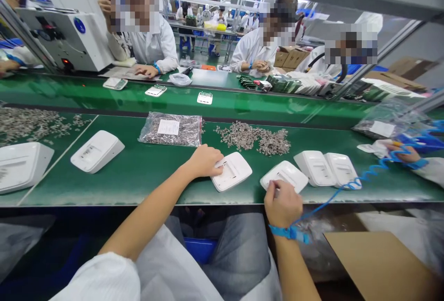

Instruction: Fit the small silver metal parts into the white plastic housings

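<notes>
My left hand point(205, 160) rests curled on the left edge of a white plastic housing point(233, 171) lying on the green bench. My right hand point(282, 203), with a blue wrist strap point(290, 233) and coiled cord point(367, 171), pinches the near edge of a second white housing point(286, 175). A loose heap of small metal parts point(255, 137) lies just beyond both housings. Two more white housings point(326, 168) sit side by side to the right.
A clear bag of metal parts point(172, 129) lies at centre left, another white housing point(97, 150) further left. A neighbour's hand point(404, 152) works at far right. Across the green conveyor point(243, 102), three people in white coats sit. A cardboard sheet point(381, 264) lies lower right.
</notes>
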A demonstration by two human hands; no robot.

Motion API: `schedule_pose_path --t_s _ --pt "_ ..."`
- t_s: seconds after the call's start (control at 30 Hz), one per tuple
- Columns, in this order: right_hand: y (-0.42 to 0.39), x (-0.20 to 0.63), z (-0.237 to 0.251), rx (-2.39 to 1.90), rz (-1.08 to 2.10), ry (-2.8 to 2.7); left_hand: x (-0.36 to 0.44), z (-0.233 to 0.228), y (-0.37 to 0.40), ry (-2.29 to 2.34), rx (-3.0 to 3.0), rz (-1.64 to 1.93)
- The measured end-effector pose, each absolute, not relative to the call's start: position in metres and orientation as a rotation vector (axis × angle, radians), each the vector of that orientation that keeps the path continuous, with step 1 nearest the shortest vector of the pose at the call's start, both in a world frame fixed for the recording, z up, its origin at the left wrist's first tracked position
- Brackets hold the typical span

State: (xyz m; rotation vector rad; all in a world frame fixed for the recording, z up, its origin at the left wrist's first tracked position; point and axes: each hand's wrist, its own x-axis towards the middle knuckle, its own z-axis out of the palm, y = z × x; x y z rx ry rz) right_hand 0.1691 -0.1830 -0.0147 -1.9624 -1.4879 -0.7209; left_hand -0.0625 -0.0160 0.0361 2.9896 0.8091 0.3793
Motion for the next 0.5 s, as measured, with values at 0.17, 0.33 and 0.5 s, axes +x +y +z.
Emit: schedule_pose_path --t_s 0.17,0.33,0.5 --pt "-0.175 0.113 0.015 -1.933 -0.553 -1.761 -0.101 0.034 -0.035 1.020 2.988 0.407" --pt "-0.155 0.057 0.034 -1.961 -0.435 -1.888 -0.198 0.051 -0.039 1.405 2.932 0.175" --pt "-0.130 0.038 0.041 -1.825 -0.363 -1.829 -0.238 0.073 -0.041 1.625 2.906 0.201"
